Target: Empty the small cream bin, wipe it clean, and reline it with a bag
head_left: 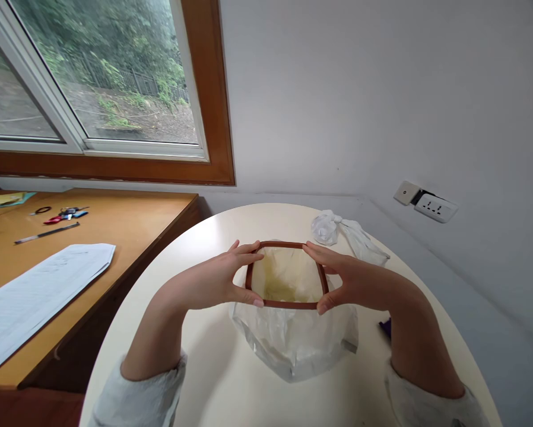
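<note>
A brown rounded-square rim [288, 305] is held between my two hands above a white plastic bag [293, 347]. Inside the rim, pale bag material with a yellowish patch shows. My left hand [226, 276] grips the rim's left side, thumb at the lower corner and fingers at the upper one. On the right side, my right hand [340, 276] holds it the same way. The bag spreads below the rim on the round cream table [217, 379]. Whether the rim belongs to a container under the bag, I cannot tell.
A knotted white bag [353, 234] lies at the table's back right. Something purple [386, 327] is partly hidden beside my right forearm. On the wooden desk [133, 213] at left are papers [48, 296], a pen [47, 233] and keys [70, 213]. A wall socket [435, 207] is at right.
</note>
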`<state>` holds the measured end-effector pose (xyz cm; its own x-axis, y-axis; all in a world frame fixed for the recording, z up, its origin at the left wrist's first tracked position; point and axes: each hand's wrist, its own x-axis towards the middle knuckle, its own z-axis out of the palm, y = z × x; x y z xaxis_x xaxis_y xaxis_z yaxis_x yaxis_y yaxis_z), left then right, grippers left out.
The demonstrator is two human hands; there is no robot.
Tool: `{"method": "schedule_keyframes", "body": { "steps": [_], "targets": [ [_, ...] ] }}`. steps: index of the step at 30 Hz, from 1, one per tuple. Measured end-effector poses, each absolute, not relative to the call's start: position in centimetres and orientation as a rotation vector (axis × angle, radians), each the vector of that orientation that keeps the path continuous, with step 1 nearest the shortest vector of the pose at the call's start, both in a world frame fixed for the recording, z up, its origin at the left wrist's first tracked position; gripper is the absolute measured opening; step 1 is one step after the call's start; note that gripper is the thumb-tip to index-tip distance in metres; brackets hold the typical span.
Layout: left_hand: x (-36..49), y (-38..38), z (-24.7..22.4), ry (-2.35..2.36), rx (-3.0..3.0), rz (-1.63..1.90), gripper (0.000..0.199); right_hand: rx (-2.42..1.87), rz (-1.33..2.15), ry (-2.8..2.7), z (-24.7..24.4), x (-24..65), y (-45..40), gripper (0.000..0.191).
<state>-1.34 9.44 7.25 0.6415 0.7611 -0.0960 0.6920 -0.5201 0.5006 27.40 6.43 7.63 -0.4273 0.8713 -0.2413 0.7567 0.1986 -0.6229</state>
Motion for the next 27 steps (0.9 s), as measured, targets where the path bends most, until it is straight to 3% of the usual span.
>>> {"method": "schedule_keyframes", "body": {
  "steps": [13,20,24,27],
  "targets": [
    [-0.6,7.2,7.8,1.177,2.400,0.203,0.070,-1.585,0.954,-2.616,10.3,27.0,7.7,0.103],
    [2.0,2.6,7.8,1.380,2.635,0.415,0.062,-1.516,0.761,-2.481,10.4,27.4,7.4,0.068],
    [1.9,0.1,7.8,1.437,2.474,0.486,0.055,-1.615,0.343,-2.159,7.6,27.6,5.9,0.051],
    [1.0,-0.4,7.7,1.448,2.281,0.686,0.052,-1.646,0.285,-2.041,4.4,27.7,4.5,0.049]
  ]
}}
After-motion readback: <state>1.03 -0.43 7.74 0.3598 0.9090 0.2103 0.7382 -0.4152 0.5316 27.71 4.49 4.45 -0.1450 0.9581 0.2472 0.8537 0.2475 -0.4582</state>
